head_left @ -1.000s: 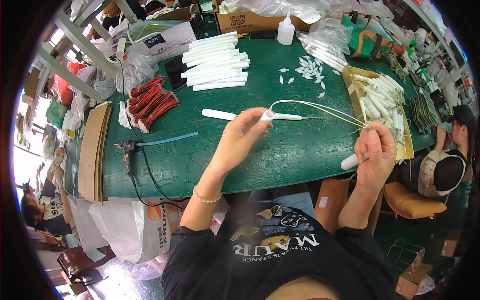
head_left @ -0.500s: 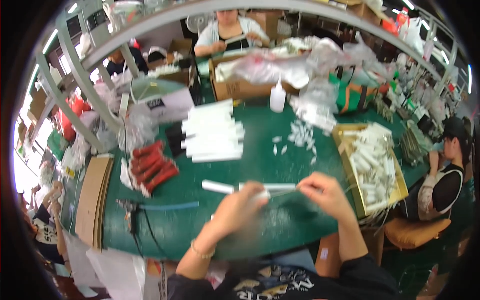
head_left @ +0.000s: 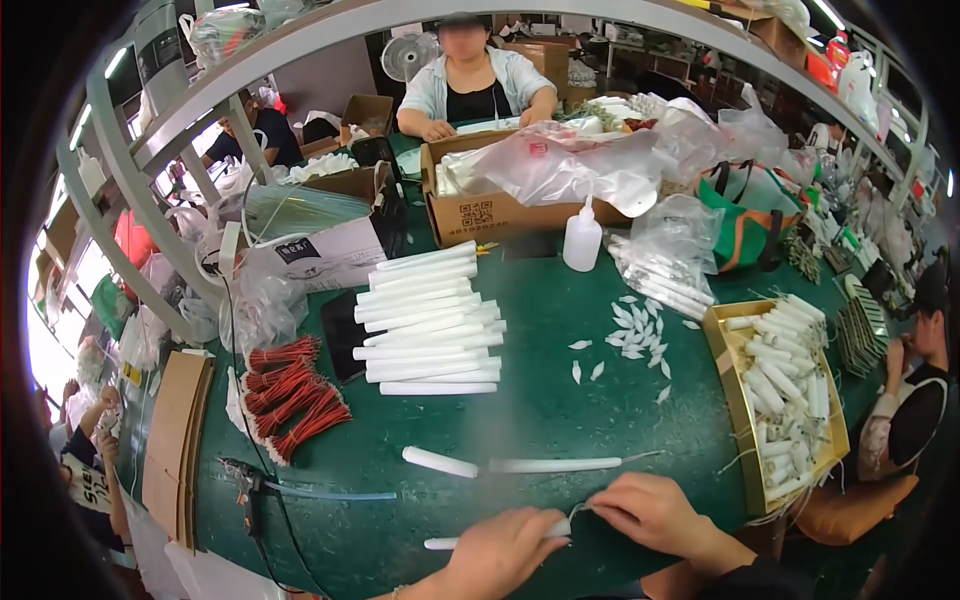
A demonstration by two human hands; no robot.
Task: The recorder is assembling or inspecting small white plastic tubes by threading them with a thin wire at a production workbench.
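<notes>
My left hand [head_left: 505,555] is closed around a slim white tube [head_left: 442,544], which lies crosswise low over the near edge of the green table. At the tube's right end, my right hand [head_left: 650,510] pinches a thin pale strand [head_left: 577,509] between thumb and fingertips. Just beyond the hands lie a short, thicker white tube [head_left: 440,462] and a longer white tube [head_left: 560,465] with a fine wire trailing from its right end. Whether the strand joins the tube in my left hand is too small to tell.
White tubes [head_left: 430,325] are stacked mid-table. Flame-shaped white pieces [head_left: 635,330] lie right of them, below a squeeze bottle [head_left: 582,238]. A yellow box [head_left: 742,425] holds short tubes. Red wire bundles [head_left: 300,400] and a glue gun [head_left: 250,495] lie left. A co-worker [head_left: 475,85] sits opposite.
The view has tilted up, so the table sits lower in it. Both hands have come nearer to me, away from the two loose tubes. My left hand was blurred before.
</notes>
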